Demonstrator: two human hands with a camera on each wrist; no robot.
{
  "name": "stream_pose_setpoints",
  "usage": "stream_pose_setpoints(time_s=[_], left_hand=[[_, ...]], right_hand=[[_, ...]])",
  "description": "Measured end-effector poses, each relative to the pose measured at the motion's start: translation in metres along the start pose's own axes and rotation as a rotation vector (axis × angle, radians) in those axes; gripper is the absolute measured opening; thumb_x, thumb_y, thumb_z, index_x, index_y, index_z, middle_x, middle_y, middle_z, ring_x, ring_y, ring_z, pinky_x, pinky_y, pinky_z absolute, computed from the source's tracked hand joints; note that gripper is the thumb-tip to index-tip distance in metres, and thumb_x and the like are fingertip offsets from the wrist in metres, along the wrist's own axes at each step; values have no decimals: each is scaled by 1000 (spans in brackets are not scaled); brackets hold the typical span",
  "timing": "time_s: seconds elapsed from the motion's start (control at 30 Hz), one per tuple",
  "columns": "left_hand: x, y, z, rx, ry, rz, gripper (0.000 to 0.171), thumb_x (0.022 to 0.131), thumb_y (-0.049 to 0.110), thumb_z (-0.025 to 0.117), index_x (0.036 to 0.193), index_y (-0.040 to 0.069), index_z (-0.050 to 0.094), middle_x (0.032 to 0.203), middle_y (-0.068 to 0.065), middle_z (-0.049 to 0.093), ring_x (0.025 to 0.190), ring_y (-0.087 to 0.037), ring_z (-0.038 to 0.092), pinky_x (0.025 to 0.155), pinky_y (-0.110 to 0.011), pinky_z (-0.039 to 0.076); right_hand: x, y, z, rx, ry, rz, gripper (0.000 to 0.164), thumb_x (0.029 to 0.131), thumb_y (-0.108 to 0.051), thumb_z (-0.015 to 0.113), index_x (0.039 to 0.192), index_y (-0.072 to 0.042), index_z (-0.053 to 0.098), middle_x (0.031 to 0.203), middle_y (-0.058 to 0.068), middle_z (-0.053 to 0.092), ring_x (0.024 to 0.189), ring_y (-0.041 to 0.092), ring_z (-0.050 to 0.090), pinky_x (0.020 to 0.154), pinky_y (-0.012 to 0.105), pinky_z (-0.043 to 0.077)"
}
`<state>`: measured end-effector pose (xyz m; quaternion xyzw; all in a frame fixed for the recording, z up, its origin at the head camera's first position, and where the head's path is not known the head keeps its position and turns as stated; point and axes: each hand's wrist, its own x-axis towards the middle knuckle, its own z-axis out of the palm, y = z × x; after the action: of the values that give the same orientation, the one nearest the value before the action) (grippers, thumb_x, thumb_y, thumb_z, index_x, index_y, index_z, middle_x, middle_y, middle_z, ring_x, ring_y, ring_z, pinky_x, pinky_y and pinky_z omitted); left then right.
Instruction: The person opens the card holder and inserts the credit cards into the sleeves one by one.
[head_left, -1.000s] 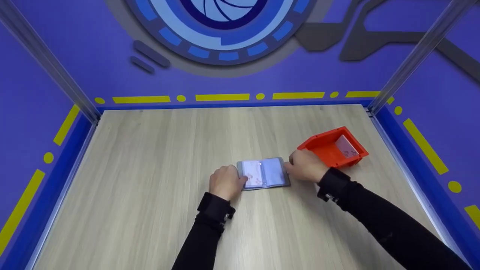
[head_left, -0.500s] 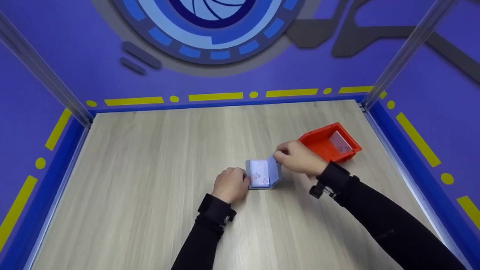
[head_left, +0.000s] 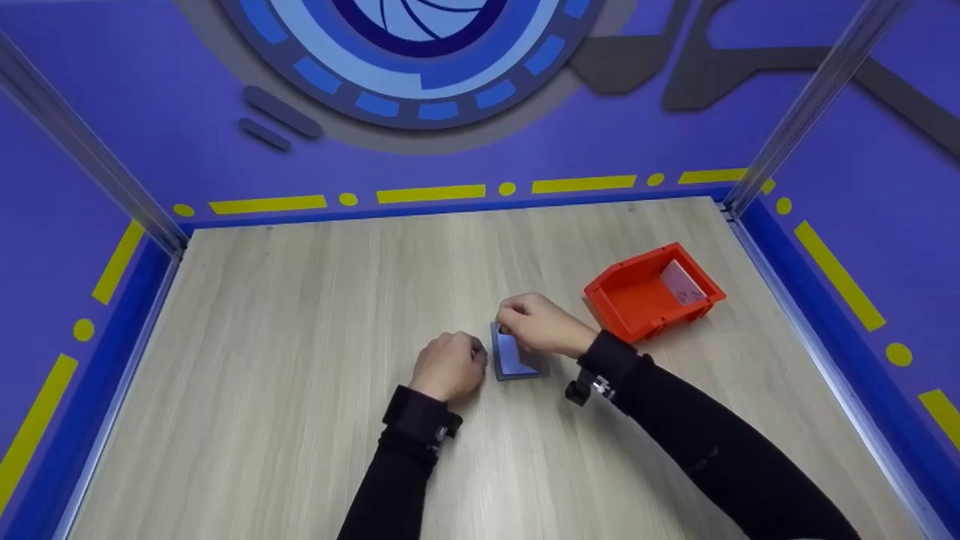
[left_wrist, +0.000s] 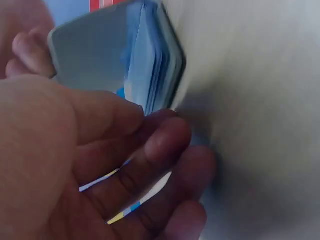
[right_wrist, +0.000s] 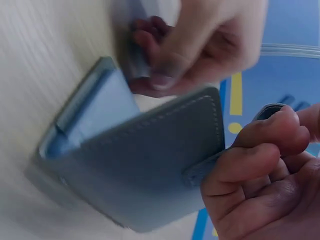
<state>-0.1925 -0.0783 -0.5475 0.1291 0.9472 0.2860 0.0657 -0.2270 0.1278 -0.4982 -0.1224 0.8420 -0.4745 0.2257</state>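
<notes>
A small grey card holder with clear page sleeves stands partly folded on the wooden table. My right hand pinches the strap at the edge of its cover, which leans over the sleeves. My left hand rests just left of the holder, thumb and fingers loosely bent with nothing between them. In the left wrist view, the fingertips lie close to the holder's edge.
A red open-fronted bin sits to the right, with a pale printed card against its inner wall. Blue-purple panels with yellow marks enclose the wooden table at the back and sides.
My right hand has lifted the holder's right cover and swung it leftward over the sleeves. The left hand has let go of the left edge and drawn slightly away.
</notes>
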Motion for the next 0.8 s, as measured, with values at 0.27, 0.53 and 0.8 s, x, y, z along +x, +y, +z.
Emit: stream_pose_setpoints(time_s=[0.27, 0.53, 0.8], left_hand=[[0, -17, -19, 22, 92, -113, 22, 106, 20, 66, 109, 9, 85, 103, -12, 83, 85, -28, 75, 79, -48, 59], [4, -1, -9, -13, 64, -46, 21, 106, 26, 69, 104, 12, 84, 98, -6, 81, 80, -23, 69, 75, -42, 55], [3, 4, -1, 12, 108, -14, 22, 105, 29, 73, 91, 13, 82, 84, -2, 76, 70, -16, 60, 67, -38, 50]], right_hand=[[10, 23, 20, -97, -8, -23, 36, 112, -26, 49, 95, -2, 70, 65, -7, 50, 52, 10, 48, 53, 26, 41], [7, 43, 2, -374, 11, 43, 32, 103, -24, 61, 71, -21, 57, 61, -8, 48, 55, 11, 49, 56, 27, 39], [-2, 47, -6, -537, 121, 200, 40, 102, -50, 75, 84, -14, 68, 71, -1, 54, 66, 19, 55, 62, 31, 41]])
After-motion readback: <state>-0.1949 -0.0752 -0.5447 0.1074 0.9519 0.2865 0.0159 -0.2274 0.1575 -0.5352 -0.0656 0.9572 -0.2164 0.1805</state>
